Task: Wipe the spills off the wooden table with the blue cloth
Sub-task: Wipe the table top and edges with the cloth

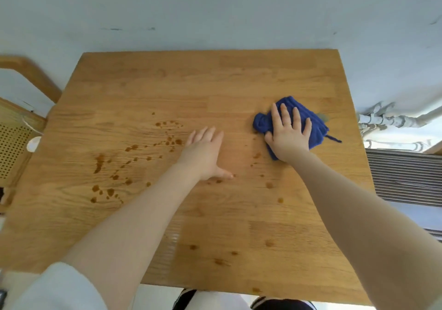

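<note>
Overhead view of a wooden table (191, 82) set against a pale wall (215, 10). The right hand (288, 133) lies palm-down on a crumpled blue cloth (315, 127) at the right side of the tabletop, fingers straight and spread, pressing the cloth flat against the wood. A loose thread of the cloth trails toward the right edge. The left hand (205, 154) rests flat on bare wood near the centre, fingers extended and together, thumb splayed toward the near edge; it holds nothing. Brown spills (114, 166) speckle the left half of the table, well apart from the cloth; smaller drops (269, 185) lie between the two forearms and near the front edge. A cane-backed chair (14, 147) stands at the left; white pipes (387, 120) and a ribbed radiator (404, 178) at the right.
</note>
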A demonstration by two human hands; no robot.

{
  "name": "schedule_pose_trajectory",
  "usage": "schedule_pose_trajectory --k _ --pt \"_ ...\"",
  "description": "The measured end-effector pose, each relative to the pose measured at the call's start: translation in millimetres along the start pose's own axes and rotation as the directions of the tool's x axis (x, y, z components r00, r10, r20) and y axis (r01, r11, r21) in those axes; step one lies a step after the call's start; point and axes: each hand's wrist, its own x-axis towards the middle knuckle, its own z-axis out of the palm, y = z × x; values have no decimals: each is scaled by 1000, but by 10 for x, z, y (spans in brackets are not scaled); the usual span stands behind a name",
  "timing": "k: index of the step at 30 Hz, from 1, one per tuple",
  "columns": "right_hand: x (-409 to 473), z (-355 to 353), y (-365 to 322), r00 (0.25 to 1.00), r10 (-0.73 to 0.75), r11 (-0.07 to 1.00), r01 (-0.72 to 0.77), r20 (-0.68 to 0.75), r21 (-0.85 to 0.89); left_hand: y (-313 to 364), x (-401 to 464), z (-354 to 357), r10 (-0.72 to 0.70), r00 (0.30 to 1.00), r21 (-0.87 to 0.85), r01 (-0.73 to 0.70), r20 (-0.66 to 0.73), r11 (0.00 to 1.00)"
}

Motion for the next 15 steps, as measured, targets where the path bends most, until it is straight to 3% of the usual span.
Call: schedule_pose_trajectory --k 3,6,11,15 --pt "-172 2 -111 999 -42 995 40 21 89 -124 -81 66 -6 999 5 6 39 1000" --pt "-527 100 -179 976 -217 976 217 31 15 -130 -93 146 50 995 69 -56 89 996" --pt "-501 61 -71 937 -340 938 343 80 -39 -112 -46 195 75 995 59 -79 64 995" --pt "-196 -8 -68 967 -247 966 251 55 -61 -146 -25 232 96 994 45 -99 59 994"
